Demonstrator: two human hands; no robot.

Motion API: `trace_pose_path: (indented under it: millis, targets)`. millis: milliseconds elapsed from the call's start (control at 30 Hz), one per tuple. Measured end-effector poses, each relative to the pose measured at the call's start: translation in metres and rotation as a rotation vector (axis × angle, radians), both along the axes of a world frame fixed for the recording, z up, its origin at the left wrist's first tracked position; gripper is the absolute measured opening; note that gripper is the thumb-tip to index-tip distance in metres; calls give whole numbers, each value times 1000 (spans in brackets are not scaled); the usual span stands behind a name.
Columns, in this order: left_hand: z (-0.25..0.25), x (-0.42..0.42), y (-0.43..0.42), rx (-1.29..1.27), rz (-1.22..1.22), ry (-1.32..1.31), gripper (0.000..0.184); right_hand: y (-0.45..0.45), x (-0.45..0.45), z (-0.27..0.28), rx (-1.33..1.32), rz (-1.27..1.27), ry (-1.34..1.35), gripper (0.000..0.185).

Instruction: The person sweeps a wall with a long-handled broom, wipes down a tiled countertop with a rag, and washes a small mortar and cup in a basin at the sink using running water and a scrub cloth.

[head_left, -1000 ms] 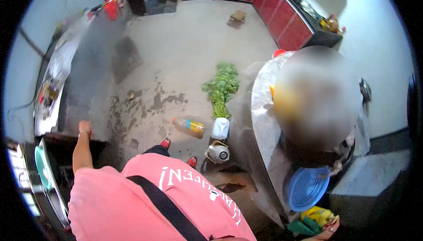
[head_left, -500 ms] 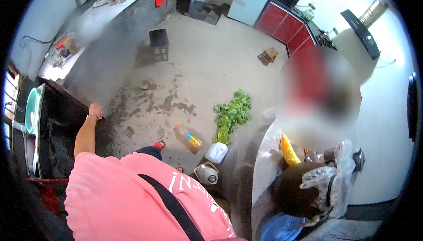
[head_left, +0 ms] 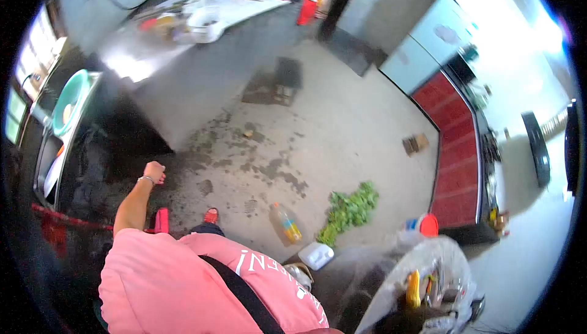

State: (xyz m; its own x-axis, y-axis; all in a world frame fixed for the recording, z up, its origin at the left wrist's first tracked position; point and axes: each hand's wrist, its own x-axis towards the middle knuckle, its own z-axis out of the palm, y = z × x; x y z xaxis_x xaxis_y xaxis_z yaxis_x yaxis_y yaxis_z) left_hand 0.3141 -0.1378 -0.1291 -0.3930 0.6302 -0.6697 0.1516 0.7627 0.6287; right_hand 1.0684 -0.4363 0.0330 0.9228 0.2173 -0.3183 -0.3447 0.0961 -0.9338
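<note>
My left hand (head_left: 155, 172), with a bracelet at the wrist, hangs in the air over the wet floor, just beside the dark sink counter's (head_left: 131, 132) lower corner. Its fingers look loosely curled, and I see nothing in them. Below the forearm shows a narrow pinkish-red object (head_left: 161, 220) whose kind I cannot make out. One of my feet, in a red sandal (head_left: 211, 215), is on the floor ahead of my pink top. My right hand is out of view.
Ahead on the floor lie an orange-capped bottle (head_left: 287, 224), leafy greens (head_left: 350, 212) and a white jug (head_left: 316, 255). A dark stool (head_left: 288, 74) and a small wooden stool (head_left: 416, 144) stand farther off. A plastic-covered table (head_left: 449, 254) is at right; a green basin (head_left: 71, 102) sits by the sink.
My view has turned, so the room's things sit elsewhere in the picture. My left hand has come away from the counter's corner. More of the red cabinets shows at the right.
</note>
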Motion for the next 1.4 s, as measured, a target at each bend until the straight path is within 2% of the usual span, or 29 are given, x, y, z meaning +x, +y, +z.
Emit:
trace_pose_path:
  millis: [33, 100, 133, 167, 300, 400, 433, 467, 533, 600, 800, 867, 967, 1033, 1100, 1167, 1233, 1300, 1333, 1400]
  targets:
    - [-7, -19, -6, 38, 44, -101, 16, 32, -23, -14, 14, 54, 45, 41]
    - [-2, -42, -7, 73, -124, 20, 13, 97, -72, -42, 25, 171, 152, 42]
    - [44, -31, -12, 108, -11, 64, 15, 123, -94, -57, 21, 224, 206, 42]
    - [38, -50, -13, 134, 4, 5, 16, 149, -119, -69, 5, 277, 259, 43]
    - [94, -106, -23, 206, -33, 31, 14, 231, -187, -117, -58, 420, 414, 44]
    - [108, -151, -41, 341, 97, 80, 15, 312, -194, -136, 5, 530, 473, 45]
    - [117, -170, -46, 387, 182, 57, 15, 359, -272, -65, -8, 641, 554, 48]
    - [122, -187, -51, 431, 241, 41, 14, 400, -272, -82, 232, 1006, 713, 49]
    - [134, -218, -56, 514, 379, 47, 11, 469, -365, -31, 88, 1067, 563, 48]
    - [149, -249, -57, 570, 511, 109, 10, 516, -453, 8, 27, 1156, 550, 52]
    - [175, -326, -57, 686, 849, 187, 15, 616, -660, 42, 265, 1868, 829, 44]
    - [190, -343, -49, 663, 962, 152, 16, 627, -737, 55, 194, 1921, 901, 45]
    - [196, -369, -33, 689, 1021, 135, 21, 629, -847, 68, 206, 2236, 1086, 43]
    - [197, -385, -17, 706, 1048, 121, 22, 623, -913, 72, 73, 2244, 997, 42]
    - [177, -417, -7, 757, 1067, 84, 27, 615, -973, 72, 129, 2403, 1061, 43]
    - [159, -454, 5, 748, 1100, 54, 32, 597, -1031, 78, 63, 2452, 1019, 41]
    - [154, -486, 22, 768, 1228, -62, 41, 578, -1087, 77, 125, 2536, 952, 41]
    - [181, -505, 40, 748, 1340, -234, 65, 553, -1139, 75, 149, 2587, 729, 39]
    - [179, -512, 46, 863, 1336, -265, 68, 542, -1165, 68, 246, 2655, 644, 35]
    - [160, -545, 50, 957, 1305, -359, 76, 521, -1222, 47, 332, 2783, 219, 32]
